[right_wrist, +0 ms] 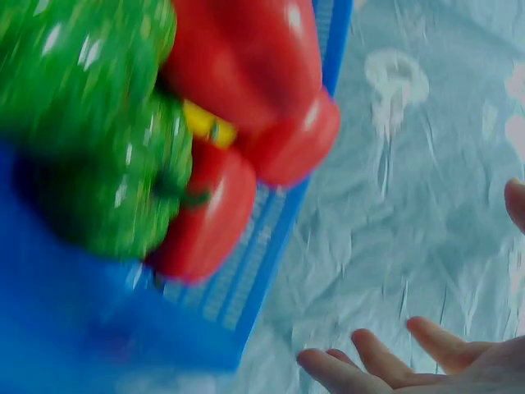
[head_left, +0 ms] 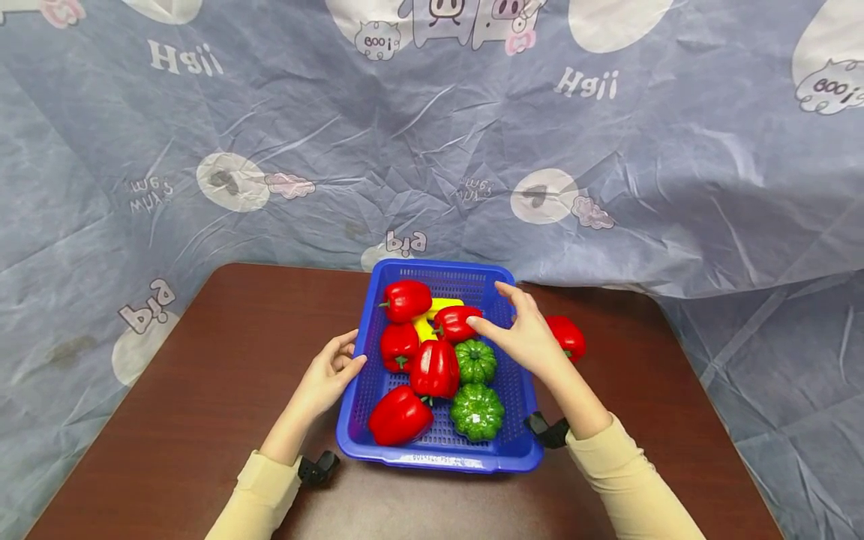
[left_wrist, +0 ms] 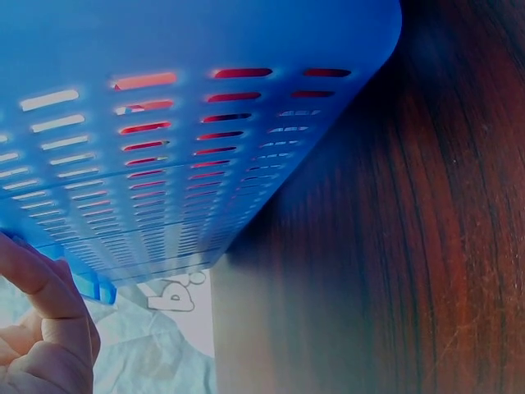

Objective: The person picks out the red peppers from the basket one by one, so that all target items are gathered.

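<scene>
Red peppers partly hide something yellow (shape unclear) between hands.

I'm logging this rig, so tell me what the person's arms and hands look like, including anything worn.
Both arms wear long, pale-yellow fabric sleeves ending at the wrists. A small, black, blocky device sits at each wrist, left and right. The left hand and right hand are ungloved. No cables show.

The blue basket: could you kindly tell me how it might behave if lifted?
The blue basket would probably flex only slightly, given its slotted, plastic-looking walls. The red peppers inside are rounded and lie loose, so they could roll and shift its balance if it tilts.
</scene>
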Motion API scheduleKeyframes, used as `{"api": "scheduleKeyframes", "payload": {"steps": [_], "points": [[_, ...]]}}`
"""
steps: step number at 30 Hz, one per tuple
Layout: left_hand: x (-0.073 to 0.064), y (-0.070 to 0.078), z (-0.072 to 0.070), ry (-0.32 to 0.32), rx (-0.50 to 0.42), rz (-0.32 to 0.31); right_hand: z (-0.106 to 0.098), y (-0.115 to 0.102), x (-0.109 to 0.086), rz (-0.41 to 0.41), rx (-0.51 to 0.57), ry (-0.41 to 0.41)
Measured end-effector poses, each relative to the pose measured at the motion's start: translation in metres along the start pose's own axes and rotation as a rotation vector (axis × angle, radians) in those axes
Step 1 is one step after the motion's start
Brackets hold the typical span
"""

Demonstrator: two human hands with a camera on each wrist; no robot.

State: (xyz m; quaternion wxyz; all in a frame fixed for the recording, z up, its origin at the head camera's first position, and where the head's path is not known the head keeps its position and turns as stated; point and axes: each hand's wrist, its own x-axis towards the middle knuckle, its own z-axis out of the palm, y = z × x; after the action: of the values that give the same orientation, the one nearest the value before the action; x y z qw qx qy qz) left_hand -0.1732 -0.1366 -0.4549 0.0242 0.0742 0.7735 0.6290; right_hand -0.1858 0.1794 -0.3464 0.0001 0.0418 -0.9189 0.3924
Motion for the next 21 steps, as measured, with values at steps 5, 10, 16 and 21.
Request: {"api": "scheduleKeyframes", "payload": {"steps": [5, 10, 16, 21], "points": [[0.0, -0.001, 0.0, -0.005, 0.001, -0.008, 0.028, -0.01, 0.002, 0.02, 0.003, -0.124], [0.001, -0.004, 0.001, -0.018, 0.004, -0.03, 0.05, -0.01, 0.004, 0.042, 0.007, -0.196], [-0.001, -0.006, 0.003, -0.014, -0.021, -0.031, 0.065, -0.004, 0.005, 0.054, -0.017, -0.219], [-0.001, -0.005, 0.003, -0.007, -0.029, -0.002, 0.066, -0.005, 0.002, 0.103, -0.033, -0.242]]}}
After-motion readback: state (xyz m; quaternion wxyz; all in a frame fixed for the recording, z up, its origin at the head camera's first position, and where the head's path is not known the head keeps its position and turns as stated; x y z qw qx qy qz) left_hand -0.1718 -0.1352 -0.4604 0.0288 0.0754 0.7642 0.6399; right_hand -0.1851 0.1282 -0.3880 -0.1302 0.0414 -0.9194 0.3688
